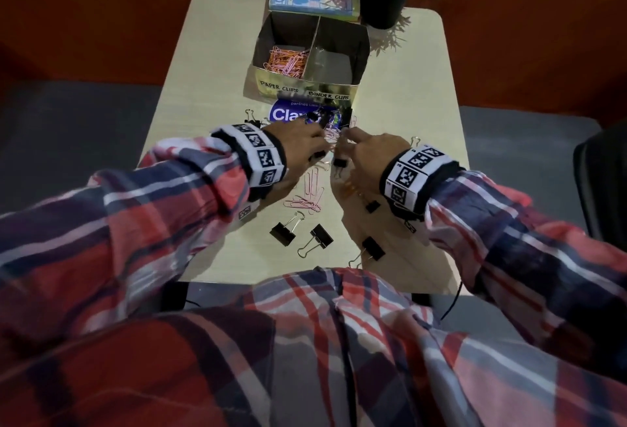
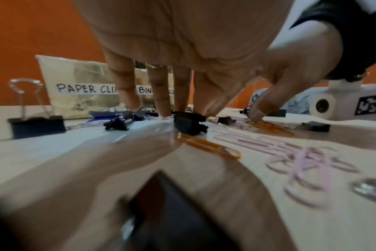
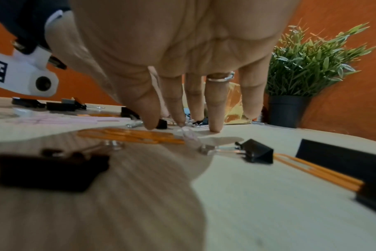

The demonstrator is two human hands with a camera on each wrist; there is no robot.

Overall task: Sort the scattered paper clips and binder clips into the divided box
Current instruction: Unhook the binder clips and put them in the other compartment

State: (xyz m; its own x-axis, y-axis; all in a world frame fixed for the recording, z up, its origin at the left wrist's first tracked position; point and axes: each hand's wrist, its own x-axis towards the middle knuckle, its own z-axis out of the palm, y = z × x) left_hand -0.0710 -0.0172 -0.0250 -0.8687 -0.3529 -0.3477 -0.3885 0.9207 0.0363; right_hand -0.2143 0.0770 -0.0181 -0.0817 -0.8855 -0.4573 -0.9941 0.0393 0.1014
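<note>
Between the left hand (image 1: 298, 148) and right hand (image 1: 369, 155), both flat-fingered and grasping nothing, rake pink wire paper clips (image 1: 310, 195) together, leaving black binder clips (image 1: 283, 231) aside.

Orange wall (image 1: 101, 2), grey floor (image 1: 68, 128), beige table (image 1: 210, 63)

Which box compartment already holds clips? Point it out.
The compartment labelled PAPER CLIPS, on the left of the divided box in the head view: it holds pink and orange paper clips. The BINDER CLIPS compartment beside it shows only bare floor.
</note>
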